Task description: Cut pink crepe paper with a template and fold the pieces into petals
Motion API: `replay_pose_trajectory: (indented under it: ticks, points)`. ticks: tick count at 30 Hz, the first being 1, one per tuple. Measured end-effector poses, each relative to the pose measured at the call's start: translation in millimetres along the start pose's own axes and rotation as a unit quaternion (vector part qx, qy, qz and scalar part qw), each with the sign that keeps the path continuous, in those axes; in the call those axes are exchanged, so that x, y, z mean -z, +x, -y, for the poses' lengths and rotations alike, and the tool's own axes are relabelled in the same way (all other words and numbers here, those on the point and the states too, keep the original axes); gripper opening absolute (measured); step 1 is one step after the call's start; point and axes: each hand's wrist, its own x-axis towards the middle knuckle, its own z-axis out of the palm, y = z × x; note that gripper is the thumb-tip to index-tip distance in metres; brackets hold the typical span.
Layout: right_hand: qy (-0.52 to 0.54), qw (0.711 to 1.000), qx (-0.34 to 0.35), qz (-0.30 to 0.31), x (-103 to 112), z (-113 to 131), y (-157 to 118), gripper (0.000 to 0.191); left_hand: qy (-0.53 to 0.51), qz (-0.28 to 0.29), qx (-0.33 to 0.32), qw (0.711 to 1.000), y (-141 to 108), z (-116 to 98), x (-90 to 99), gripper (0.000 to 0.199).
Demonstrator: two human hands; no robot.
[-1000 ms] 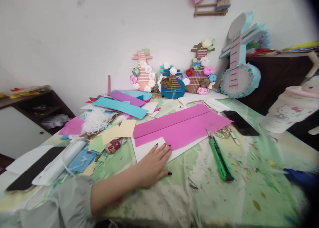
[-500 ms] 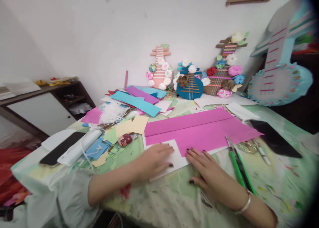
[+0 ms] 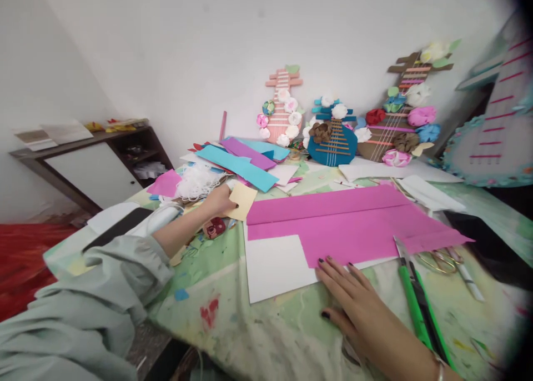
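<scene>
My left hand (image 3: 220, 200) is at the scrap pile, its thumb on the edge of a cream paper piece (image 3: 244, 200); the fingers look closed on it, partly hidden behind the hand. My right hand (image 3: 353, 297) lies flat with fingers spread. Its fingertips touch the lower edges of a magenta paper sheet (image 3: 345, 225) and a white sheet (image 3: 275, 264) beneath it. The magenta sheet has a crease along its upper part and a notch at lower left, where the white shows. Green-handled scissors (image 3: 416, 297) lie right of my right hand, tips on the magenta sheet.
Blue and purple paper strips (image 3: 237, 167) and white string (image 3: 197, 181) lie behind my left hand. Several decorated paper lutes (image 3: 333, 142) lean against the wall. At right are gold-handled scissors (image 3: 437, 261), a white pen (image 3: 470, 281) and a black tablet-like slab (image 3: 491, 247).
My left hand has left the white sheet and reached up and left to the cream paper, which sits slightly shifted and more tilted. My right hand stays at the paper's edge. The view has shifted.
</scene>
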Motion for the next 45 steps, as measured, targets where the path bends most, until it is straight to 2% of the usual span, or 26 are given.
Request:
replay_pose_trajectory:
  ticks: [4, 7, 10, 12, 15, 17, 19, 23, 26, 29, 31, 33, 35, 36, 39, 45]
  points:
    - [0.003, 1.000, 0.001, -0.001, 5.1, 2.6, 0.8, 0.052, -0.050, -0.020, -0.021, 0.998, -5.5, -3.4, 21.8, 0.026]
    - [0.024, 1.000, -0.005, 0.011, 10.1, 4.6, 2.4, 0.051, -0.082, -0.067, -0.063, 0.992, -23.2, -21.9, 37.7, 0.023]
    - [0.049, 0.998, -0.011, 0.032, 14.3, 5.7, 3.8, 0.050, -0.070, -0.197, -0.234, 0.949, -52.1, -58.4, 41.1, 0.014]
    - [0.058, 0.997, -0.012, 0.043, 16.3, 5.8, 4.0, 0.048, -0.033, -0.216, -0.367, 0.904, -73.7, -88.6, 32.7, 0.018]
    - [0.069, 0.996, -0.013, 0.048, 19.2, 6.1, 3.6, 0.047, 0.064, -0.209, -0.517, 0.828, -100.2, -131.4, 6.3, 0.030]
    - [0.076, 0.996, -0.012, 0.043, 21.8, 7.2, 4.1, 0.047, 0.086, -0.194, -0.586, 0.782, -110.4, -152.9, -14.9, 0.030]
    - [0.080, 0.996, -0.017, 0.045, 24.7, 9.2, 5.3, 0.050, 0.075, -0.185, -0.619, 0.760, -115.2, -166.6, -34.0, 0.031]
    - [0.071, 0.995, -0.027, 0.065, 27.5, 12.5, 7.5, 0.052, 0.053, -0.159, -0.617, 0.769, -117.8, -172.1, -57.3, 0.025]
    - [0.040, 0.997, -0.005, 0.071, 25.3, 11.4, 6.6, 0.053, 0.051, -0.149, -0.607, 0.779, -119.6, -164.8, -62.6, 0.020]
    - [0.016, 0.998, 0.015, 0.064, 22.0, 8.2, 4.6, 0.058, -0.005, -0.109, -0.602, 0.791, -119.0, -155.4, -62.5, 0.022]
    - [0.014, 0.998, 0.020, 0.057, 20.8, 6.5, 3.6, 0.058, -0.060, -0.093, -0.568, 0.815, -114.0, -149.6, -61.9, 0.028]
    - [0.022, 0.998, 0.018, 0.053, 21.1, 5.8, 3.1, 0.058, -0.098, -0.079, -0.505, 0.854, -105.2, -144.2, -62.4, 0.044]
    - [0.031, 0.998, 0.010, 0.057, 22.7, 6.3, 3.3, 0.058, -0.114, -0.039, -0.446, 0.887, -95.7, -139.5, -64.2, 0.061]
    - [0.034, 0.998, 0.006, 0.059, 23.8, 6.8, 3.7, 0.059, -0.113, -0.017, -0.437, 0.892, -92.0, -137.7, -65.5, 0.063]
    - [0.036, 0.997, 0.001, 0.069, 27.9, 8.3, 5.6, 0.058, -0.096, 0.005, -0.454, 0.886, -89.5, -135.4, -68.4, 0.055]
    - [0.040, 0.998, 0.006, 0.054, 33.3, 7.9, 6.0, 0.046, -0.082, -0.027, -0.503, 0.860, -107.8, -140.6, -65.0, 0.040]
